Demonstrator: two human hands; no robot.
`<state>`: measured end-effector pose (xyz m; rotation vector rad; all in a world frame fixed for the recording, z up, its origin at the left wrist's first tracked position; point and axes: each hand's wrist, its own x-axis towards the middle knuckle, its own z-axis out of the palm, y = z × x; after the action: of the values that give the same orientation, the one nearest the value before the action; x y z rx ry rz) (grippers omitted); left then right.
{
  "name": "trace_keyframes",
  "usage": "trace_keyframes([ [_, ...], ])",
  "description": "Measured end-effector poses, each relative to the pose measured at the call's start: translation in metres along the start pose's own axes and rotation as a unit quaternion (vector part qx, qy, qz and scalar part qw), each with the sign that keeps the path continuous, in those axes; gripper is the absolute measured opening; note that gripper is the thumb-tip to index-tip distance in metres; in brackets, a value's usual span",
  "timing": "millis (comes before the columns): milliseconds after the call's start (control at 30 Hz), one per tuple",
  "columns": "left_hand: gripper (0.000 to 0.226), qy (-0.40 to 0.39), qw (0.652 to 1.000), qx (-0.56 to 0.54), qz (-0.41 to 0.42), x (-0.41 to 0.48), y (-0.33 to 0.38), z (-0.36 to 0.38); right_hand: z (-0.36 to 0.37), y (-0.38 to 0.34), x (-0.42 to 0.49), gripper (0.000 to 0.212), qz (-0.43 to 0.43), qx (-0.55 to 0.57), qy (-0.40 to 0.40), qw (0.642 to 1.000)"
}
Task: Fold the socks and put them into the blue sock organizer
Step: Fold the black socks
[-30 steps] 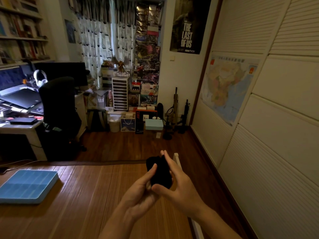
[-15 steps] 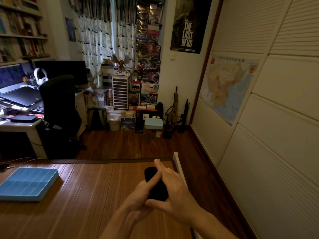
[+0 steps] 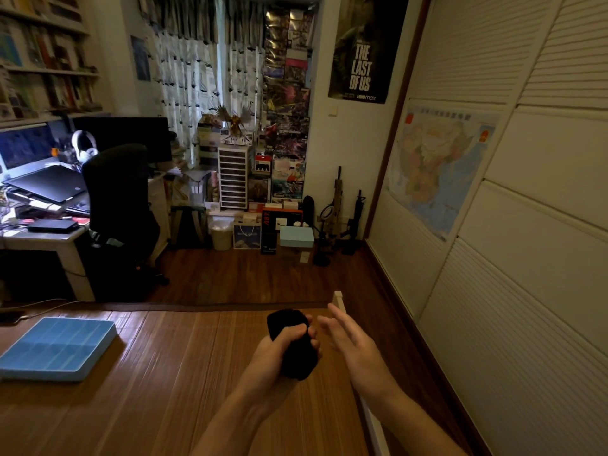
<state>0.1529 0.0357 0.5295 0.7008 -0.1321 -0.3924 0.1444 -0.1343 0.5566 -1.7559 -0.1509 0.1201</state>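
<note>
Left hand (image 3: 274, 352): fingers clenched around a black sock bundle (image 3: 292, 345), held in the air above the wooden tabletop (image 3: 158, 383), near its right edge. Right hand (image 3: 353, 348): fingers released and spread, just beside the bundle, not touching it. Blue sock organizer (image 3: 54, 348): flat on the tabletop at far left, well apart from both hands. Compartment contents not discernible.

Left hand (image 3: 274, 352) wrapped around a black folded sock bundle (image 3: 292, 343), thumb across its front, held above the bamboo mat (image 3: 164, 373). Right hand (image 3: 353, 348) just beside it, fingers spread, slightly blurred, not touching the bundle. Blue sock organizer (image 3: 56, 347) lies flat on the mat far left, well apart from both hands; its compartments look empty.
</note>
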Motion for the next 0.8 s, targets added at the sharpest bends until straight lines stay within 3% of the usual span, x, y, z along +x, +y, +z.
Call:
trace_keyframes([
  [167, 0.044, 0.056, 0.991, 0.111, 0.047, 0.001, -0.008, -0.005, 0.003, -0.002, -0.002, 0.064, 0.024, 0.020, -0.022, 0.999],
  [300, 0.027, 0.078, 0.946, 0.295, 0.109, -0.001, -0.018, -0.007, 0.005, 0.000, -0.004, 0.056, 0.024, 0.020, -0.055, 0.998],
  [367, 0.034, 0.082, 0.914, 0.370, 0.145, -0.002, -0.024, -0.006, 0.006, 0.002, -0.007, 0.050, 0.019, 0.013, -0.076, 0.997],
  [467, 0.066, 0.085, 0.874, 0.445, 0.176, -0.002, -0.033, -0.002, 0.005, 0.005, -0.009, 0.044, 0.005, 0.002, -0.088, 0.996],
  [600, 0.092, 0.069, 0.865, 0.465, 0.173, -0.002, -0.044, 0.004, -0.005, 0.011, -0.011, 0.034, -0.028, 0.005, -0.073, 0.997],
  [800, 0.101, 0.087, 0.842, 0.508, 0.162, 0.002, -0.066, 0.011, -0.015, 0.033, -0.017, 0.035, -0.027, 0.051, -0.058, 0.997],
])
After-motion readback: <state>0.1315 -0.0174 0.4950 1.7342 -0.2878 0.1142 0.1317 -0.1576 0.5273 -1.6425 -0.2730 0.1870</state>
